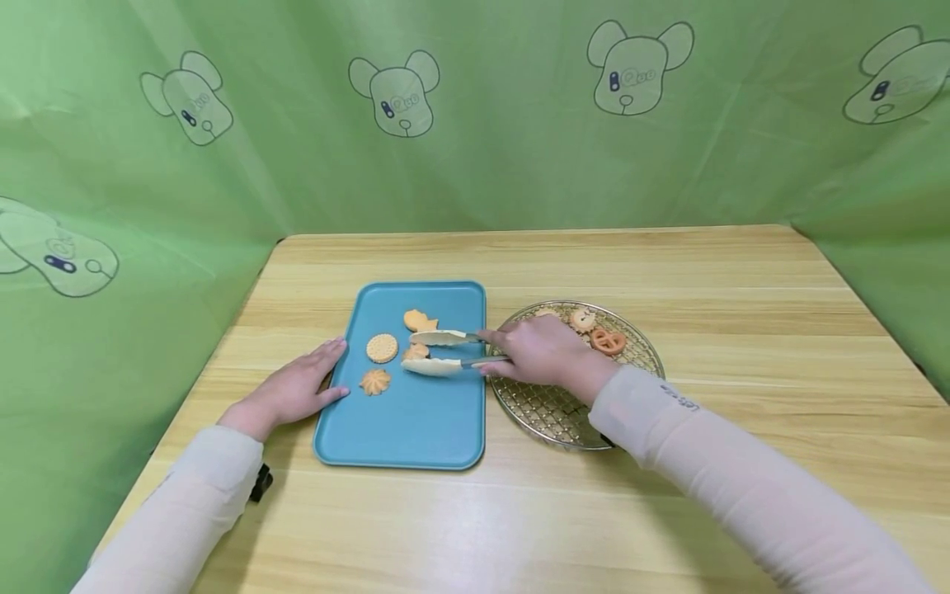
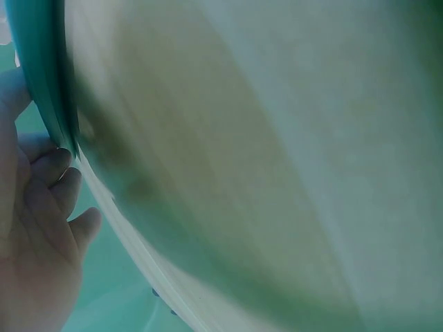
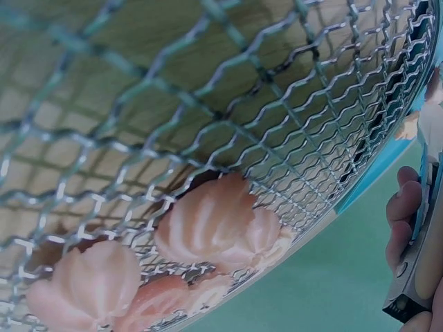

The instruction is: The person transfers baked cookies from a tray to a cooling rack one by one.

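Note:
My right hand [image 1: 542, 351] grips a pair of tongs [image 1: 434, 366] with cream-coloured tips, held over the blue tray [image 1: 401, 437]. Between the tips, a small cookie [image 1: 416, 351] shows partly covered. A fish-shaped cookie [image 1: 417, 320], a round cookie [image 1: 382, 348] and a flower-shaped cookie [image 1: 374, 382] lie on the tray around it. At the tray's left rim, my left hand [image 1: 293, 392] rests with extended fingers; the left wrist view shows its fingers [image 2: 52, 166] against the edge. In the right wrist view, the metal handle of the tongs [image 3: 415, 259] lies in my right hand.
A round wire mesh basket [image 1: 538, 412] stands right of the tray, under my right forearm. Toward its back lie a pretzel-shaped cookie [image 1: 608, 341] and a bear-like cookie [image 1: 582, 319]. A green curtain [image 1: 505, 181] surrounds the wooden table [image 1: 742, 330].

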{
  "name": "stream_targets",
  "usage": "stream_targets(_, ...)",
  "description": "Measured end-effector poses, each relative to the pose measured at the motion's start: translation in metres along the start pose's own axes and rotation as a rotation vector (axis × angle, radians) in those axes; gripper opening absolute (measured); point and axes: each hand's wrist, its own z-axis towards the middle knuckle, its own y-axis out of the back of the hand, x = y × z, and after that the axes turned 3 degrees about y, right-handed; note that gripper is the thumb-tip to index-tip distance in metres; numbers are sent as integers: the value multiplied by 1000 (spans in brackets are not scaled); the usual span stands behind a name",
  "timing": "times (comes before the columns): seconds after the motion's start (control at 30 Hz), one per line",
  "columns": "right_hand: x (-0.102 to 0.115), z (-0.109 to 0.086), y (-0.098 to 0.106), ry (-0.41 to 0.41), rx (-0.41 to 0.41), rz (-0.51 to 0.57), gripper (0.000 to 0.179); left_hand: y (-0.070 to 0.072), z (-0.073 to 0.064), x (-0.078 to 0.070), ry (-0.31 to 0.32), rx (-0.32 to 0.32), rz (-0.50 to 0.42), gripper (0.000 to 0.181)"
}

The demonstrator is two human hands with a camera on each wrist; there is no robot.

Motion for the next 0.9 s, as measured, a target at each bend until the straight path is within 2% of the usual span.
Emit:
stream_targets(0.67,-11,-18,4,7,-68,21,61,3,-2,-1,-13,-5,-2,75)
stream_targets(0.9,-15,-27,7,-17,-61,40,61,3,-2,-2,-14,-2,-2,75)
